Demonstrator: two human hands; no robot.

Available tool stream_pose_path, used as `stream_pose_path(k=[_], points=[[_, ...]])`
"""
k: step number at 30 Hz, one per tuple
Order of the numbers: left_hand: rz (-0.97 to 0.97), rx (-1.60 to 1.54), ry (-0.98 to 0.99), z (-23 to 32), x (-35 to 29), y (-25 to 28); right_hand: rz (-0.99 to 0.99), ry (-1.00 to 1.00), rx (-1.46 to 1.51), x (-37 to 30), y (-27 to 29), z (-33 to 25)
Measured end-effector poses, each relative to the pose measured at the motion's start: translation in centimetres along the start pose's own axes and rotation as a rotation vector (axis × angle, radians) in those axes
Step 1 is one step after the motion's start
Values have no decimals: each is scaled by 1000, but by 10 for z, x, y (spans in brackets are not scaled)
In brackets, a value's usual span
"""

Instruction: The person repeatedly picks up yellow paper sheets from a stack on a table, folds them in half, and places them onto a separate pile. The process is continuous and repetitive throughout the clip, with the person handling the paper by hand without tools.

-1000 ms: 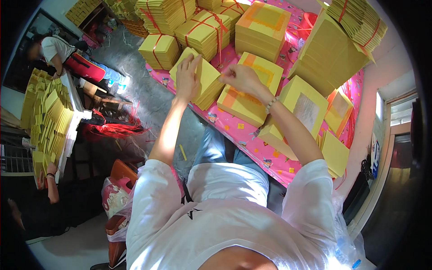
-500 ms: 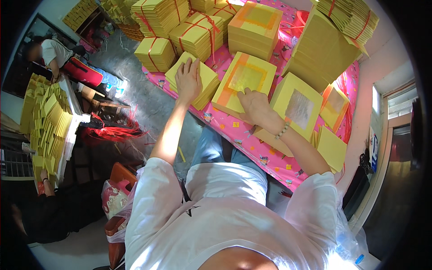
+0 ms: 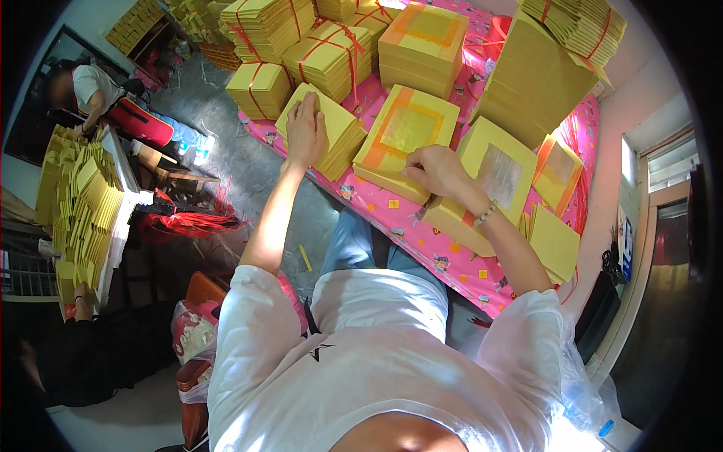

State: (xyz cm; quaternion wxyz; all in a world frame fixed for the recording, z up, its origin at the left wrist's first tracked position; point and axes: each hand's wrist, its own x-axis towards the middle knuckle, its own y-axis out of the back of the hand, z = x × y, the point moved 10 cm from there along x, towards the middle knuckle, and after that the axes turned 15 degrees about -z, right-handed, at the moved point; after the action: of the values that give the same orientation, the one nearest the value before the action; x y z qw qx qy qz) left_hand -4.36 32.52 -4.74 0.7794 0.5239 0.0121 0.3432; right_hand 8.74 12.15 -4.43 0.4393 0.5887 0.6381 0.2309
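Note:
My left hand (image 3: 306, 135) lies with its fingers stretched out on a stack of plain yellow paper sheets (image 3: 340, 135) at the table's front edge. My right hand (image 3: 440, 170) is closed, its fingers bent down at the near right corner of a stack of yellow sheets with an orange-bordered print (image 3: 410, 124). What those fingers hold, if anything, is hidden. Just right of that hand lies another yellow stack with a silvery square (image 3: 500, 177) on top.
A pink patterned cloth (image 3: 392, 218) covers the table. Bundles tied with red string (image 3: 327, 60) stand behind, beside a tall printed stack (image 3: 423, 45). Further piles (image 3: 556, 233) are at the right. On the left, two people work at a table of yellow bundles (image 3: 90, 203).
My right hand has moved right and slightly nearer, off the top of the orange-bordered stack to its corner. My left hand has shifted slightly left on its stack.

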Motion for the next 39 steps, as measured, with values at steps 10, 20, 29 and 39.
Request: stream_pose_path(k=[10,20,29,39], points=[[77,42,-42,10,-8,18,34,-8,57,-1,2,7],[164,111,-99,26,-15,36,40,-3,64,-1,2,8],[-155,77,-541,169,-43,0,228,47,-24,-22,33,-16],[-82,-188,-325,163,-24,-2,746,35,370,-89,77,-1]])
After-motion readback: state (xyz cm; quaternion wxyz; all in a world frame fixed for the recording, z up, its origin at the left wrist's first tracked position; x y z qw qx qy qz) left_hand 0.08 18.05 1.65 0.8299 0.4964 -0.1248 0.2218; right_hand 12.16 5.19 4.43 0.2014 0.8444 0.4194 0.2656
